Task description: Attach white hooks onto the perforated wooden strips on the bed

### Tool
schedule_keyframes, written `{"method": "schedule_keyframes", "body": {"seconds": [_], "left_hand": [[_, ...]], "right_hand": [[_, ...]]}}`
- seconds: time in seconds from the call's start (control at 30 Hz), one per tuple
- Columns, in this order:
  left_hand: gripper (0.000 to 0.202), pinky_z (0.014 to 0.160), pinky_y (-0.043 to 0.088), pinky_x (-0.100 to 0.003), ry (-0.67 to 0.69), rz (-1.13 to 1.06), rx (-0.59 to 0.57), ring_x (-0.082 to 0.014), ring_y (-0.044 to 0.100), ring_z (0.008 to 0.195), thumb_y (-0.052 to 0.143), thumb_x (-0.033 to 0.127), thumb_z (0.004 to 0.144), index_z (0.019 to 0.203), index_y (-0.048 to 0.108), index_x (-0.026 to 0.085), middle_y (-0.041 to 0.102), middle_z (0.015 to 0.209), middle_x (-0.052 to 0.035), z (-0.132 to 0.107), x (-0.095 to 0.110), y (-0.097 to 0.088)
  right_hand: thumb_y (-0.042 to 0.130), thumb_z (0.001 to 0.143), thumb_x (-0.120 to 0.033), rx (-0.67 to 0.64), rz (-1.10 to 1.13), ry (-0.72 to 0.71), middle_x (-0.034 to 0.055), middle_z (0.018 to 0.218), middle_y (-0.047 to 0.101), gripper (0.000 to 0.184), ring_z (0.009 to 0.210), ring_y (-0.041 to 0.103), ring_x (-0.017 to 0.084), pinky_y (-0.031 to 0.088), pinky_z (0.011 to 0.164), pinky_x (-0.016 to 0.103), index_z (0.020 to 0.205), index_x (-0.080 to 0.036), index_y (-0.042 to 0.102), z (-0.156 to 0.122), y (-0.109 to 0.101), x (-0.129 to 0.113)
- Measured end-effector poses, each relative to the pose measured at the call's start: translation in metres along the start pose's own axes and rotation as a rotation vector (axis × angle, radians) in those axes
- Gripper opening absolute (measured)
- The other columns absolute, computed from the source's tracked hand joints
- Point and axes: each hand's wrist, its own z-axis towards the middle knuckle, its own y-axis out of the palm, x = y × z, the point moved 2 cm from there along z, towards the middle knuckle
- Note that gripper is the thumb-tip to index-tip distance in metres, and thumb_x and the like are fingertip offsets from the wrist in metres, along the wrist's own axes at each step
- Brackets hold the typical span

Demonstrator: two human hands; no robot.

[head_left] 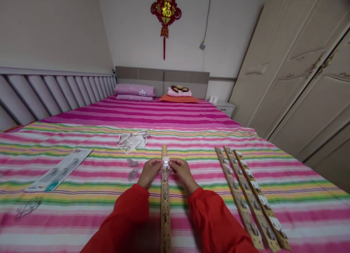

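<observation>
On the striped bed (82,136), centre, I see the wooden strip (165,198) lying flat, its long axis running near to far. Left hand (149,172) and right hand (182,171) pinch their fingers on a small white piece (165,161) at its far end.
</observation>
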Motion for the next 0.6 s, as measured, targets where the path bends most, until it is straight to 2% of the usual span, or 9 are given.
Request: {"method": "schedule_keyframes", "body": {"seconds": [0.23,0.6], "left_hand": [[0.024,0.047,0.035,-0.022,0.045,0.091,0.065,-0.0093,0.047,0.045,0.071,0.035,0.051,0.061,0.061,0.015,0.054,0.046,0.0043,0.019,-0.017,0.0],[0.021,0.047,0.033,-0.022,0.049,0.102,0.089,-0.0084,0.045,0.045,0.067,0.033,0.052,0.059,0.058,0.015,0.053,0.047,0.0046,0.03,-0.032,0.001]], "right_hand": [[0.072,0.054,-0.025,0.013,0.019,-0.012,-0.0033,0.05,0.06,0.023,0.041,0.042,0.008,0.031,0.041,0.022,0.074,-0.015,0.072,0.019,-0.005,0.032],[0.069,0.055,-0.021,0.085,-0.004,0.011,-0.0045,0.051,0.059,0.024,0.041,0.045,0.009,0.032,0.039,0.021,0.078,-0.015,0.068,0.026,-0.009,0.047]]}}
